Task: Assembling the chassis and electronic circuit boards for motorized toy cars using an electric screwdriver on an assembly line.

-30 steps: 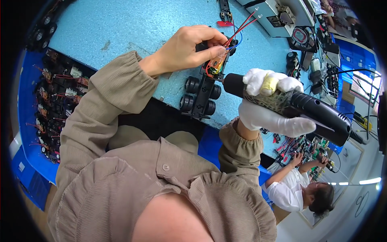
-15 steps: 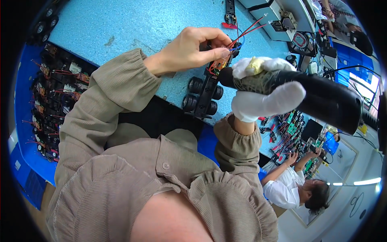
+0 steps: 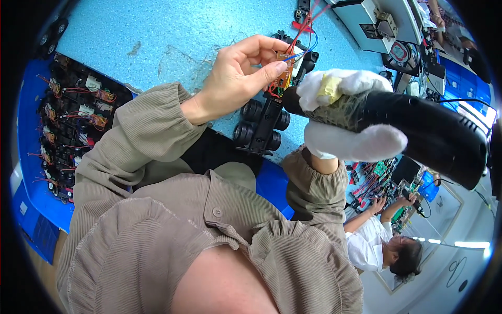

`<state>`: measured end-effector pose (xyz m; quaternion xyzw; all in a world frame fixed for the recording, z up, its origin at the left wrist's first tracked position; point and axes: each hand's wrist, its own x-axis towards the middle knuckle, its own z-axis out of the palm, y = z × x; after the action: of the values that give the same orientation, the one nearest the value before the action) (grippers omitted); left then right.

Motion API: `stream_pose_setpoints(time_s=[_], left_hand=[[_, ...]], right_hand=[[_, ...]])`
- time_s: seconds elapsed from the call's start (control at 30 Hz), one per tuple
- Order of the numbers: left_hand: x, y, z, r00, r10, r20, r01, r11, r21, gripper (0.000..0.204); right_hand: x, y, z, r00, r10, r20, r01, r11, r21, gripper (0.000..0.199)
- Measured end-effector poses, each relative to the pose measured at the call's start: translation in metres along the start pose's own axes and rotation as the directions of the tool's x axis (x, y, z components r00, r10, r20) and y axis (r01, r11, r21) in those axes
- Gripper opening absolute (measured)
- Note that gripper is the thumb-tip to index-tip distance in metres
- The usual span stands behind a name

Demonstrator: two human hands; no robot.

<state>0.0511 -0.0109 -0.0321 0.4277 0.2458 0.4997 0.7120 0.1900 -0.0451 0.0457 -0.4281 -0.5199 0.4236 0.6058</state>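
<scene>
My left hand (image 3: 235, 76) is bare and pinches the edge of a small orange-brown circuit board (image 3: 284, 68) between thumb and fingers. Red and blue wires (image 3: 306, 49) run up from this board. It lies over a black toy car chassis (image 3: 265, 128) with twin rear wheels; a white part shows beside the board. In a white glove, my right hand (image 3: 348, 144) grips a thick black electric screwdriver (image 3: 436, 133), wrapped in worn tape near its front. The tool's nose points at the board's lower end; its tip cannot be made out.
A blue bin (image 3: 29, 157) on the left holds several wired chassis. Another chassis part with a red piece (image 3: 302, 26) lies at the far side of the blue table (image 3: 120, 26). Beyond my right hand stand a grey-white box (image 3: 355, 21) and a small fan (image 3: 400, 52). A co-worker (image 3: 368, 246) handles parts at right.
My left hand has drawn back slightly to the left, baring more of the board and the chassis beneath. The screwdriver's rear has shifted right and a little nearer.
</scene>
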Motion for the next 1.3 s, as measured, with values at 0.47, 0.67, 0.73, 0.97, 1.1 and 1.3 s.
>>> stream_pose_setpoints(time_s=[0.47,0.67,0.73,0.97,1.1,1.3], left_hand=[[-0.022,-0.002,0.024,0.967,0.123,-0.223,-0.117,0.992,0.040,0.021],[-0.016,-0.006,0.012,0.972,-0.019,-0.236,0.003,0.998,-0.065,0.019],[-0.016,-0.009,0.015,0.988,-0.029,-0.154,0.021,0.998,-0.055,0.019],[-0.012,-0.003,0.012,0.983,-0.145,-0.110,0.141,0.989,-0.043,0.021],[-0.011,-0.005,0.015,0.980,-0.119,-0.156,0.115,0.993,-0.036,0.020],[-0.015,-0.004,0.013,0.969,-0.162,-0.184,0.164,0.986,-0.005,0.028]], right_hand=[[-0.001,-0.002,0.009,0.986,-0.146,0.079,0.120,0.956,0.268,0.064],[0.094,-0.039,-0.025,0.898,-0.304,0.319,0.158,0.898,0.411,0.057],[0.158,-0.029,-0.055,0.803,-0.473,0.363,0.276,0.835,0.477,0.058],[0.265,0.005,-0.008,0.985,-0.158,0.069,0.148,0.981,0.128,0.047],[0.265,0.014,-0.015,0.954,-0.292,-0.067,0.297,0.951,0.084,0.049],[0.244,0.015,-0.029,0.828,-0.492,-0.268,0.510,0.860,-0.004,0.055]])
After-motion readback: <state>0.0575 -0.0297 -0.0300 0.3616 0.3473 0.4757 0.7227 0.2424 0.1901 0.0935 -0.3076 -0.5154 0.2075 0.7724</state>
